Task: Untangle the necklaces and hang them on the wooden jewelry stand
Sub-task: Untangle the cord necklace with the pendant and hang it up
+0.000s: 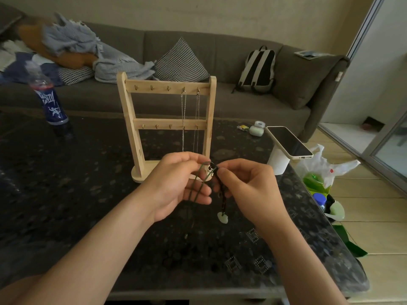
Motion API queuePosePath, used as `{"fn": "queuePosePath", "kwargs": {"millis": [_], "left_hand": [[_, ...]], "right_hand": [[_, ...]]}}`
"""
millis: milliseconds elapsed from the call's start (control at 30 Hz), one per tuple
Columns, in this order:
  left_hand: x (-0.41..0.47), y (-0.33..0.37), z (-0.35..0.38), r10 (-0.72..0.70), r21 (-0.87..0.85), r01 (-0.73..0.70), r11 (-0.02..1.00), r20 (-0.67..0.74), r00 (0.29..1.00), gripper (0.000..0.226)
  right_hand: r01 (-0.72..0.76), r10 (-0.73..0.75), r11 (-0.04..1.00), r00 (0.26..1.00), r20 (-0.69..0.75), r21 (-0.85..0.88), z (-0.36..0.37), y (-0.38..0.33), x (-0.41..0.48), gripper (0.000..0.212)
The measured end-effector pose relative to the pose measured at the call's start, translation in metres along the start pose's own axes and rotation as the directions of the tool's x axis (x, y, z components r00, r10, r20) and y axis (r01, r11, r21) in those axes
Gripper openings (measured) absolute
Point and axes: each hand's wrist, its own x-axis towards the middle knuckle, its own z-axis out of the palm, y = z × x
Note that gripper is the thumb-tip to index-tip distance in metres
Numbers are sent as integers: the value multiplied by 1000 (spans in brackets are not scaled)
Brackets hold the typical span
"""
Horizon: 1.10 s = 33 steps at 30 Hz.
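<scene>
- Above the near half of the dark speckled table (66, 194), both hands meet just in front of the wooden jewelry stand (136, 128).
- The left hand (174, 186) pinches a green cord necklace (200, 178) between thumb and forefinger. Its lower fingers curl loosely under the hanging cord.
- The right hand (248, 190) pinches a dark knotted necklace (222, 194) between thumb and index tip, with the other fingers folded in.
- Both cords cross in a tangle between the fingertips, and a pale pendant (221, 217) dangles from the dark one above the tabletop.
- Two silver chains (183, 119) hang from the two rightmost hooks of the stand's top rail and drop behind the hands. Three more brass hooks (152, 87) sit to their left.
- The stand's rounded base lies just behind the left knuckles.
- A wide stretch of tabletop runs from the stand to the plastic bottle (49, 100) at far left.
- On the right, a phone (289, 142) rests on a white cup (278, 164) near the table's right edge, and a plastic bag (323, 170) sits on the floor just past that edge.
- The near table edge passes under both forearms.
</scene>
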Motion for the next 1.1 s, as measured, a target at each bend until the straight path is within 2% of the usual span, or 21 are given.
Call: {"fn": "queuePosePath", "kwargs": {"millis": [133,233,367,467,567,767,967,1100], "left_hand": [[0,-1,-1,30,40,-33,999,85,996,21],[0,-4,-2,106,91,-112,989,69,992,18],[1,-5,-4,173,214,-171,962,10,985,15],[3,-8,-4,292,396,-265,879,-10,956,15],[5,-11,-5,393,500,-353,791,27,919,19],[12,-16,-10,436,630,-413,658,127,891,29],[13,-19,-8,422,623,-397,674,116,899,47],[14,-20,-7,451,551,-381,742,11,892,32]], "right_hand": [[-9,9,1000,1000,-9,-4,1,1,0,12],[-38,38,998,999,-1,59,2,2,0,4],[-35,35,997,999,-3,63,4,4,1,10],[-54,54,998,999,-6,10,6,4,1,28],[-60,62,996,997,45,-61,4,3,0,24],[-114,114,993,991,72,0,4,2,-1,23],[-159,156,986,986,57,54,3,1,0,22],[-120,120,990,993,1,75,4,1,-1,15]]}}
